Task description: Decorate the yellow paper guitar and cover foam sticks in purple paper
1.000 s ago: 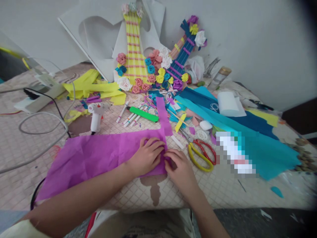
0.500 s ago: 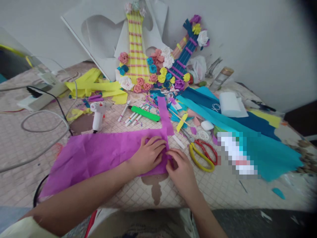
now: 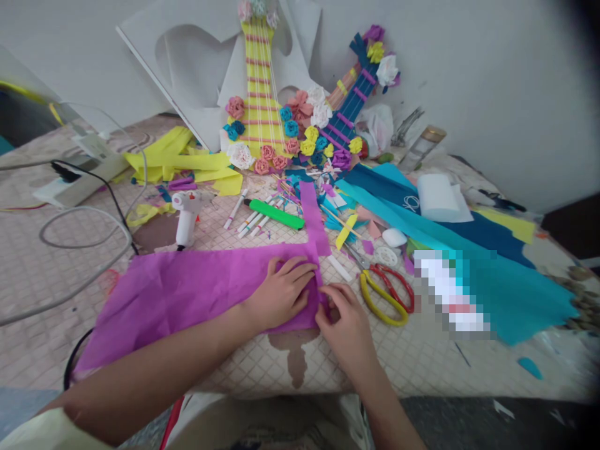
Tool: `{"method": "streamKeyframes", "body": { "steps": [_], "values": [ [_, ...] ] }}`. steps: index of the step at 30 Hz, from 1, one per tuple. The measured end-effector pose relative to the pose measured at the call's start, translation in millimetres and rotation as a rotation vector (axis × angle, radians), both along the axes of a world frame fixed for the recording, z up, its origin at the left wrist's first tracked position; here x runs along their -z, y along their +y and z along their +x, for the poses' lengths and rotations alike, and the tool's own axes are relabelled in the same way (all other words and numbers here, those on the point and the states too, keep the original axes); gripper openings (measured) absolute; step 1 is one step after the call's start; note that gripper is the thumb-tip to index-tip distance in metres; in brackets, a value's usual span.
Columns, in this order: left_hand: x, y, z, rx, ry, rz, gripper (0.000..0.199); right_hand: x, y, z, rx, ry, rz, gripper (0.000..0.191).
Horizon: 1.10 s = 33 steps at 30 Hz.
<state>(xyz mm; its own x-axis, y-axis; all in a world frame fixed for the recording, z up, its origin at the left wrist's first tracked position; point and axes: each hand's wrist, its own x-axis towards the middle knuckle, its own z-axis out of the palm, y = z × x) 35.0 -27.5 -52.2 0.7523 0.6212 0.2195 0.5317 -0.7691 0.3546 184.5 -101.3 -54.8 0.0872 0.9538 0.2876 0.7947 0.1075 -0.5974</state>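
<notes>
A wide sheet of purple crepe paper (image 3: 197,287) lies across the front of the table. My left hand (image 3: 284,294) rests on its right end, fingers stretched and pressing the paper down. At the sheet's right edge, my right hand (image 3: 345,319) pinches the paper between thumb and forefinger; the edge looks narrowly folded there. Just beyond the hands lies a separate purple strip (image 3: 310,209). Scissors (image 3: 385,294) with one yellow and one red handle are on the table to the right of my right hand.
A white glue gun (image 3: 186,219) stands behind the sheet, near looping cables and a power strip (image 3: 79,178). A green cutter (image 3: 275,214) and several markers lie mid-table. Paper guitars (image 3: 259,94) with paper flowers lean at the back. Teal paper (image 3: 510,281) covers the right side.
My right hand has shifted very slightly at the paper's right edge, still pinching. The left hand stays in place on the sheet. The whole view has moved a little.
</notes>
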Motion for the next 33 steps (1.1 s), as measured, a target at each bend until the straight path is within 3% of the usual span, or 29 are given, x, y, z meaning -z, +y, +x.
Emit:
{"method": "streamKeyframes", "body": {
  "steps": [33],
  "values": [
    [-0.3, 5.1, -0.5, 0.029, -0.046, -0.043, 0.033, 2.0, -1.6, -1.6, 0.013, 0.001, 0.051, 0.025]
  ]
}}
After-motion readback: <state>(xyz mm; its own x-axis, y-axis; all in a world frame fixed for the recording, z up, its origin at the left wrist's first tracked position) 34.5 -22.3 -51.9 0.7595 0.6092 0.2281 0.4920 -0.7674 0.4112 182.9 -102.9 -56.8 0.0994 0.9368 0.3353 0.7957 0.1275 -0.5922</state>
